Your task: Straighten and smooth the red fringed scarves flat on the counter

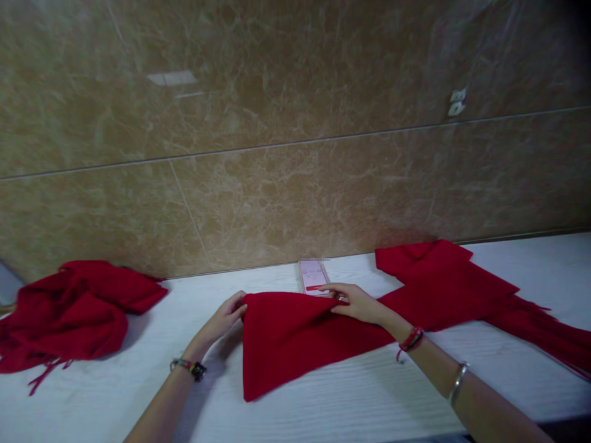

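A red scarf (290, 351) with a fringed end stretches across the white table from the middle to the right. Its far left corner is pinched in my left hand (231, 311), which holds that edge slightly raised. My right hand (353, 301) grips the far edge further right, thumb and fingers closed on the cloth. From there the scarf runs on to the right, where it lies in overlapping folds and its fringe trails toward the table's right side. Just beyond the cloth, near my right fingers, a phone with a lit screen (314, 275) rests by the wall.
A crumpled red cloth (78, 314) with fringe lies bunched at the left of the white table (369, 394). Behind the table rises a brown marbled wall (277, 203), with a small white cat-shaped fitting (457, 103) on it at the right.
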The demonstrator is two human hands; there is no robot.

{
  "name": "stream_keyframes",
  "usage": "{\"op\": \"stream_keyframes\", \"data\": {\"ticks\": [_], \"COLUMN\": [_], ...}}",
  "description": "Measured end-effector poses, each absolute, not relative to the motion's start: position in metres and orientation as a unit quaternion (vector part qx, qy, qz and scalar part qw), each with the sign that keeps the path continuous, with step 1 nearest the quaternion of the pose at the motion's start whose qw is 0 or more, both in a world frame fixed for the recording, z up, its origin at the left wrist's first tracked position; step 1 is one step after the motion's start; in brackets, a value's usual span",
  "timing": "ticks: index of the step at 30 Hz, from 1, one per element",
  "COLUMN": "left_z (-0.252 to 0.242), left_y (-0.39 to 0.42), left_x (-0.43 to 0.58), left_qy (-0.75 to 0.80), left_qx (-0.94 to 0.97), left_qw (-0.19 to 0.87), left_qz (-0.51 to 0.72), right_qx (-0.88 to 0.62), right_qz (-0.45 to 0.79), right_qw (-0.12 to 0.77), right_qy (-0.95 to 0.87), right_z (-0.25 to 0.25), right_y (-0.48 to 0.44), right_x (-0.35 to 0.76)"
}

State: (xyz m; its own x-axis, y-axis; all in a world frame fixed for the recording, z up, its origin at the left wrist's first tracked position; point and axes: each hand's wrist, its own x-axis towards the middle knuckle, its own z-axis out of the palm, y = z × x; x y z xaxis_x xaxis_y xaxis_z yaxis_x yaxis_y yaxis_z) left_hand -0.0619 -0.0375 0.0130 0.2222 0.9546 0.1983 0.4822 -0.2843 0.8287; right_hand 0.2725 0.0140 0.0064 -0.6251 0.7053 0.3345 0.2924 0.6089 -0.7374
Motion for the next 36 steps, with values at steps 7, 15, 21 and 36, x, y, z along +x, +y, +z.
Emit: {"op": "stream_keyframes", "data": {"ticks": [7,15,21,36], "left_z": [0.022,0.041,0.016,0.12], "left_y": [-0.04,-0.036,-0.045,-0.044], "left_x": [-0.052,-0.08,-0.105,-0.164], "left_qy": [0.538,0.537,0.546,0.631], "left_qx": [0.718,0.722,0.729,0.762], "left_qw": [0.203,0.25,0.335,-0.042], "left_qz": [0.392,0.357,0.241,0.142], "right_qx": [-0.288,-0.345,-0.353,-0.367], "right_qz": [0.418,0.313,0.296,0.125], "right_qw": [0.268,0.273,0.285,0.317], "right_qy": [-0.819,-0.841,-0.841,-0.866], "right_z": [0.0,-0.003,0.0,-0.007], "right_y": [0.015,0.024,0.025,0.029], "right_x": [0.272,0.279,0.281,0.278]}}
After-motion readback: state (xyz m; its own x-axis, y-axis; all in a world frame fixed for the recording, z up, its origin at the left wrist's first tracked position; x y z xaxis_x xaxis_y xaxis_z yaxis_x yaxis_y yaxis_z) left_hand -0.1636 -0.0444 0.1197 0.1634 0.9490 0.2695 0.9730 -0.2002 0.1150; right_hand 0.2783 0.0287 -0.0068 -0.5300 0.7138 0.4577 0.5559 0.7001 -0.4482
